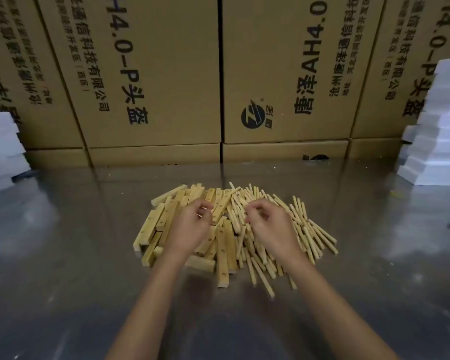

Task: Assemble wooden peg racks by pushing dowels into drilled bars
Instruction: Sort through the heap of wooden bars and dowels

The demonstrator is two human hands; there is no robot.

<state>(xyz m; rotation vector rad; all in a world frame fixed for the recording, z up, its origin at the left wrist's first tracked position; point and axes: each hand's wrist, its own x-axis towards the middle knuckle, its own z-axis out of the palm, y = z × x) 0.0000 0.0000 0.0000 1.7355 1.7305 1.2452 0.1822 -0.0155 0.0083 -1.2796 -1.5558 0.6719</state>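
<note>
From the head view, I have both hands over the mixed heap in the middle of the worktop (63, 255). My left hand (190, 224) hovers over the drilled bars (151, 227), fingers loosely curled, holding nothing I can make out. My right hand (270, 227) sits above the dowels (309, 229), fingers curled too; whether it pinches one I cannot tell. I judge this the picking step, nothing joined yet. Next I need one bar lifted holes-up and a single dowel lined to a hole. The worktop is shiny grey metal. Cardboard cartons (153, 74) wall the back; white foam stacks (442, 120) stand at both sides.
</note>
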